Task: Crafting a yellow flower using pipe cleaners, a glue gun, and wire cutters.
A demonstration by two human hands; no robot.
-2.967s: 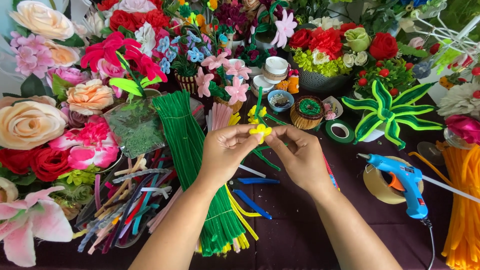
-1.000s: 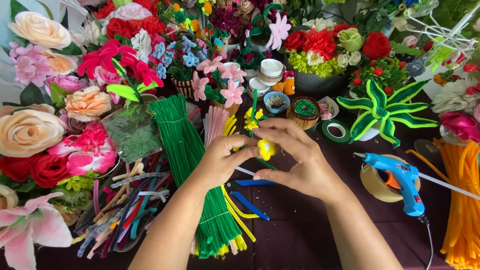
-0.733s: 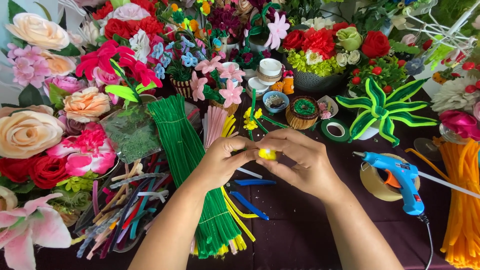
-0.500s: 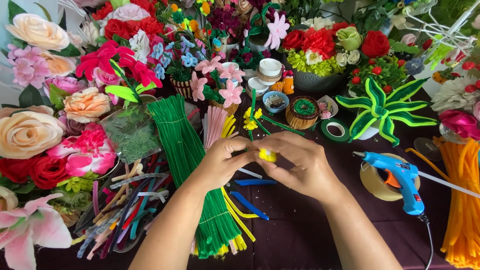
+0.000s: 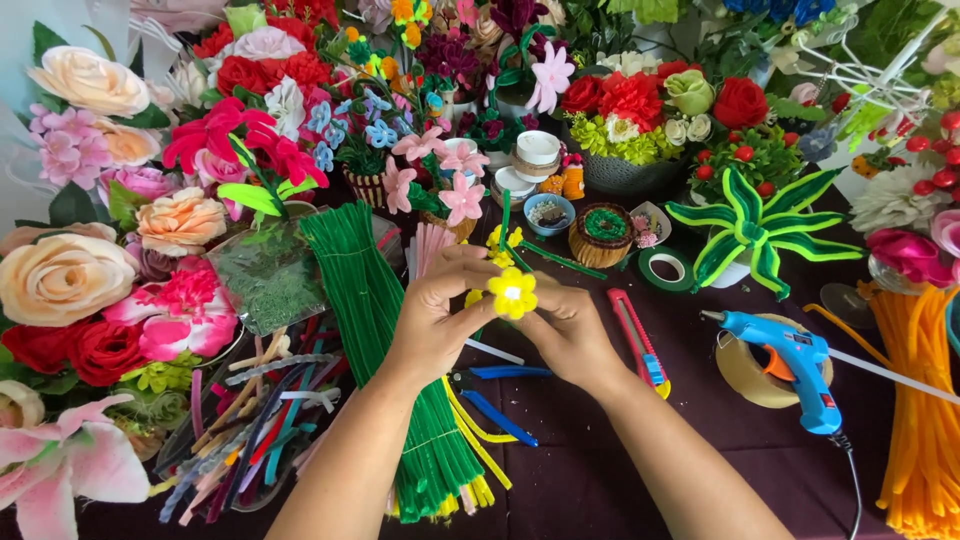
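Observation:
Both hands meet over the middle of the dark table and pinch a small yellow pipe-cleaner flower [image 5: 512, 292] with a white centre, its face turned up toward the camera. My left hand [image 5: 440, 315] grips it from the left, thumb and fingers curled around its underside. From the right, the fingertips of my right hand [image 5: 572, 335] press against its petals. A green stem [image 5: 505, 215] runs up and away from the flower. A bundle of green pipe cleaners [image 5: 385, 330] lies just left of my left hand.
A blue glue gun [image 5: 790, 365] rests on a tape roll [image 5: 745, 370] at right. A red utility knife [image 5: 635, 335] and blue-handled pliers [image 5: 495, 395] lie near my hands. Artificial flowers crowd the left and back. Orange pipe cleaners [image 5: 915, 400] lie far right.
The yellow flower has been turned face-up and raised slightly; its petals now spread open, where shortly before my fingers covered most of it.

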